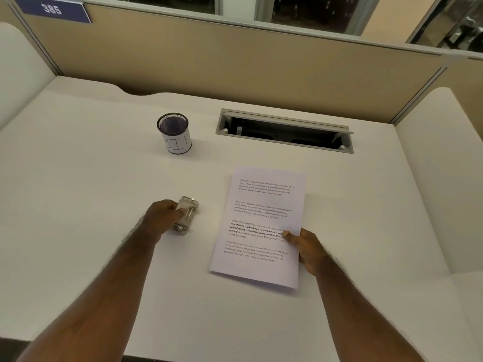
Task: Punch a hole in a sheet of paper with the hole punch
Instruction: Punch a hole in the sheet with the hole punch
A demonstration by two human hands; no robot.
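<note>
A silver metal hole punch point(187, 214) stands on the white desk point(91, 178), left of centre. My left hand point(162, 218) is wrapped around its left side, thumb on top. A printed sheet of paper point(261, 226) with several text paragraphs lies flat to the right of the punch, apart from it. My right hand point(305, 248) pinches the sheet's right edge, thumb on top and fingers hidden beneath.
A black mesh cup point(174, 133) with a white label reading "BIN" stands behind the punch. An open cable hatch point(285, 130) is sunk into the desk at the back. Beige partition walls point(235, 61) enclose the desk on three sides.
</note>
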